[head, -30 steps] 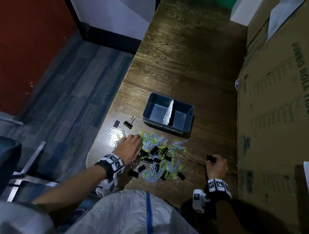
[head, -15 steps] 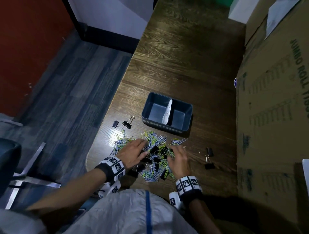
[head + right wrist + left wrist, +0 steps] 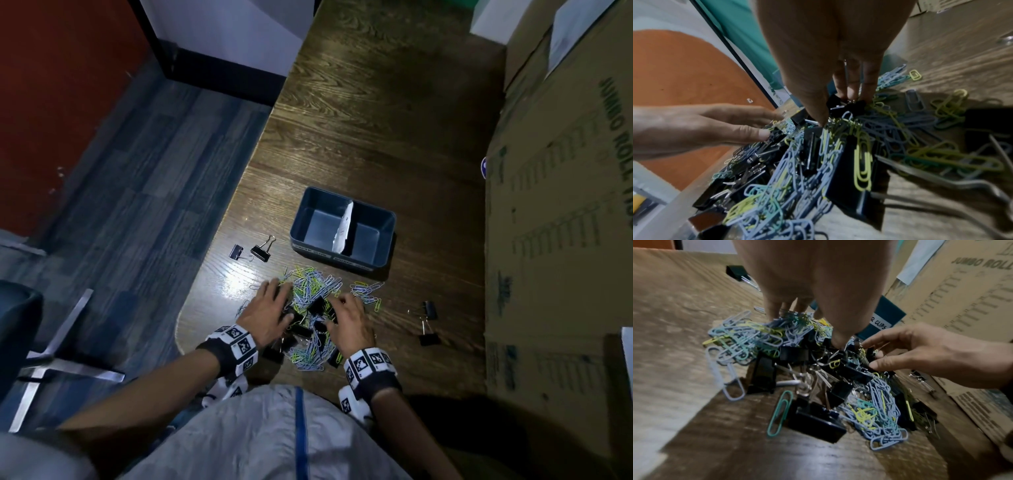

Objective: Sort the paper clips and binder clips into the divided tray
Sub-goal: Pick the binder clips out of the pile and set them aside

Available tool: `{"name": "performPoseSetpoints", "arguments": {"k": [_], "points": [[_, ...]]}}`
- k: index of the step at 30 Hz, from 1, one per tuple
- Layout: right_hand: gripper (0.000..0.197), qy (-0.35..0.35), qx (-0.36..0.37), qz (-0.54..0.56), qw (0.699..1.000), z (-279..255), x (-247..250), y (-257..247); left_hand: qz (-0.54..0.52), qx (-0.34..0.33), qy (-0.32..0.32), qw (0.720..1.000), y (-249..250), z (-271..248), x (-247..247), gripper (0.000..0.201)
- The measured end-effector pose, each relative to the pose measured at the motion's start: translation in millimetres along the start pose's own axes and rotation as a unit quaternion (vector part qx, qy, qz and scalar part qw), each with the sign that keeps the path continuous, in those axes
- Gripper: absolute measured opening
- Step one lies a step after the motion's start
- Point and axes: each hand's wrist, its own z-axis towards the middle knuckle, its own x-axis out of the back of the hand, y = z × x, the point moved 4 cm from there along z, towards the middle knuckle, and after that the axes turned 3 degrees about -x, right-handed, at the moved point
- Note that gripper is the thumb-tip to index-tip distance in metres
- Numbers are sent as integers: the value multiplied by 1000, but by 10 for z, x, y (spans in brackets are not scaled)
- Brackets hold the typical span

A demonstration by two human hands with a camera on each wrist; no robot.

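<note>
A dark blue divided tray [image 3: 329,255] with a white paper divider [image 3: 344,233] stands on the wooden table, both halves bare. In front of it lies a mixed pile [image 3: 310,329] of blue, green and yellow paper clips and black binder clips [image 3: 813,421]. My left hand [image 3: 272,303] rests on the pile's left side with fingers straight, tips down among the paper clips [image 3: 748,337]. My right hand [image 3: 344,310] is on the pile's right side. Its thumb and fingers pinch a black binder clip [image 3: 840,103].
Two binder clips [image 3: 260,253] lie apart left of the tray, and two more [image 3: 429,323] lie to the right of the pile. A big cardboard box [image 3: 561,240] walls off the right side. The table's rounded edge [image 3: 181,329] is close on the left.
My right hand left a binder clip at the right beside another and came back to the pile. My left hand shifted slightly right over the paper clips.
</note>
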Motion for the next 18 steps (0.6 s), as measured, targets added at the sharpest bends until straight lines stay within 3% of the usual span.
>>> {"name": "performPoseSetpoints", "arguments": {"k": [5, 10, 15, 18], "points": [[51, 8, -25, 19, 999, 8, 21, 57, 8, -82, 14, 996, 133, 92, 28, 63], [41, 57, -20, 53, 997, -9, 131, 129, 145, -76, 56, 985, 325, 176, 100, 57], [33, 69, -28, 78, 994, -33, 176, 139, 194, -141, 3, 971, 640, 315, -22, 67], [22, 83, -45, 122, 988, -52, 245, 125, 182, -142, -20, 973, 699, 375, -100, 62]]}}
